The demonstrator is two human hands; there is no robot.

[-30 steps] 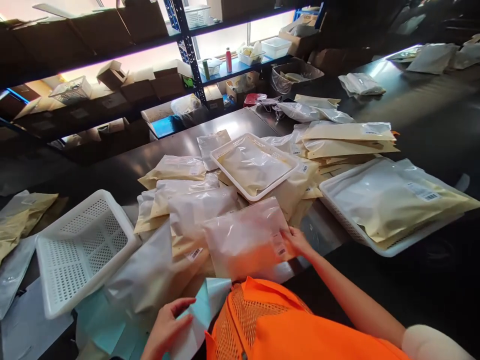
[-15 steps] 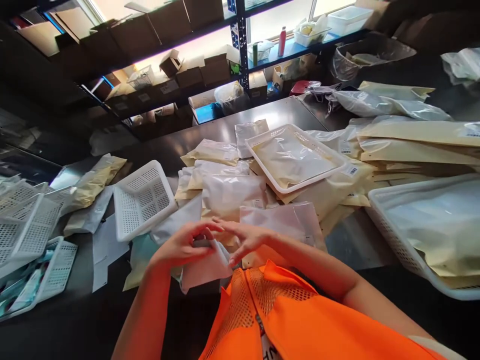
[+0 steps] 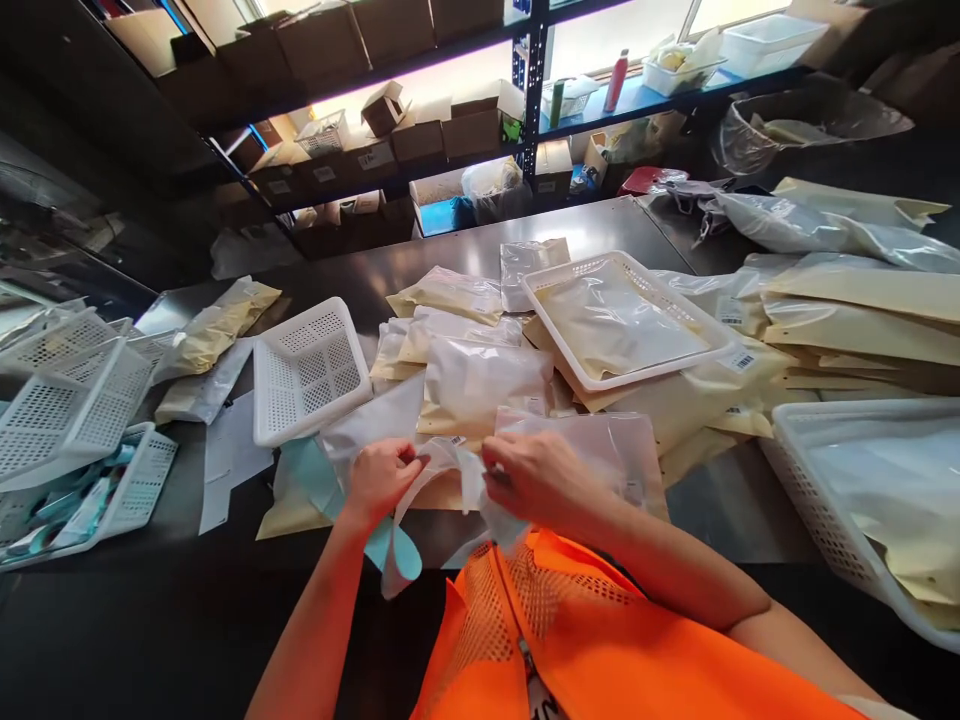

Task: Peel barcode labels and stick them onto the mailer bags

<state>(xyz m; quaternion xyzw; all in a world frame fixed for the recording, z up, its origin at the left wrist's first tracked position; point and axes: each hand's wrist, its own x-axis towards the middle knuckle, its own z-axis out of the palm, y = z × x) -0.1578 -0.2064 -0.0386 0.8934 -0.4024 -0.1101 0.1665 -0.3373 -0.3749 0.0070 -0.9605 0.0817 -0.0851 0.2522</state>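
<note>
Since half a second ago, your hands have moved apart from where they met over the folded blue-and-white strip (image 3: pixel 406 554), and it now hangs between them, with a blue-faced loop curling below your left hand. The strip sits in front of your orange vest (image 3: pixel 480 640), at the table's (image 3: pixel 435 245) near edge. Your left hand (image 3: pixel 385 475) pinches it between thumb and forefinger; your right hand (image 3: pixel 540 478) has its fingers curled in, pinching the other side, though the exact grip is partly hidden. Just beyond your right hand lies a flat, pinkish clear bag (image 3: pixel 600 445). A white perforated basket (image 3: pixel 307 375) stands beyond your left hand, and past the bag a white tray (image 3: pixel 660 367) holds another packed bag (image 3: pixel 626 315).
</note>
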